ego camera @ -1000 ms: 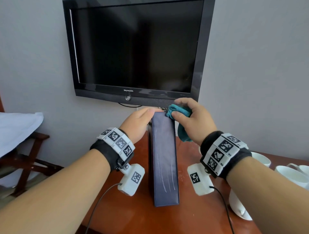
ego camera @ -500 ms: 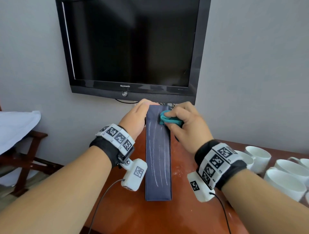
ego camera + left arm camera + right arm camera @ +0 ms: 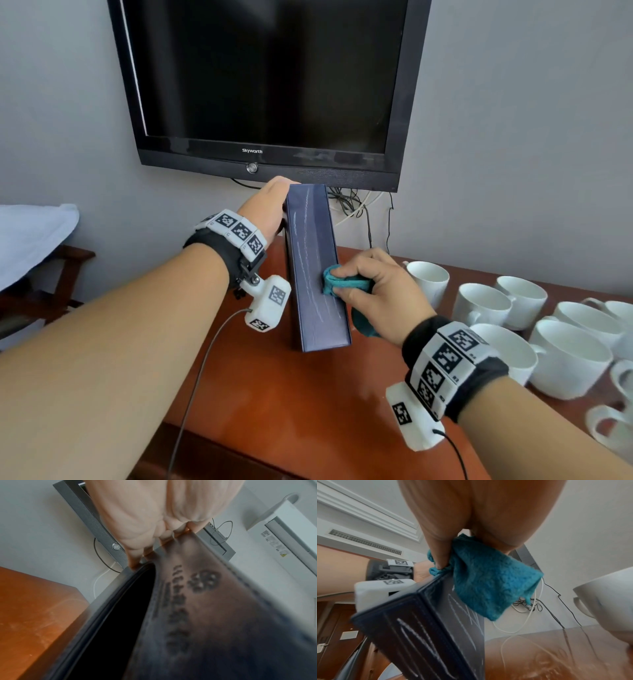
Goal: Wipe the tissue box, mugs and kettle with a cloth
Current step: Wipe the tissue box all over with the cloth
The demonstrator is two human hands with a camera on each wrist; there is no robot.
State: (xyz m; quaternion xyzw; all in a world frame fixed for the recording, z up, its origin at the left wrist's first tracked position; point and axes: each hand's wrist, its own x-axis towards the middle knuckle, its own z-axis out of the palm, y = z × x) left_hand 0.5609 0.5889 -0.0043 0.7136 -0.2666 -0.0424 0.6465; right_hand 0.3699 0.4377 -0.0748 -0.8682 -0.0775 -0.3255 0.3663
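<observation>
A dark navy tissue box stands on its side on the wooden table, its far end raised. White chalky streaks run along its upper face. My left hand grips the box's far top end. My right hand pinches a bunched teal cloth and presses it on the upper face near the middle. Several white mugs stand at the right. No kettle is in view.
A black wall television hangs just behind the box, with cables dangling below it. A wooden rack with white bedding stands at the left. The table's front edge lies close to my forearms.
My right hand has drawn the cloth from the box's far end down toward its middle, along the upper face. The left hand has kept its grip on the far end.
</observation>
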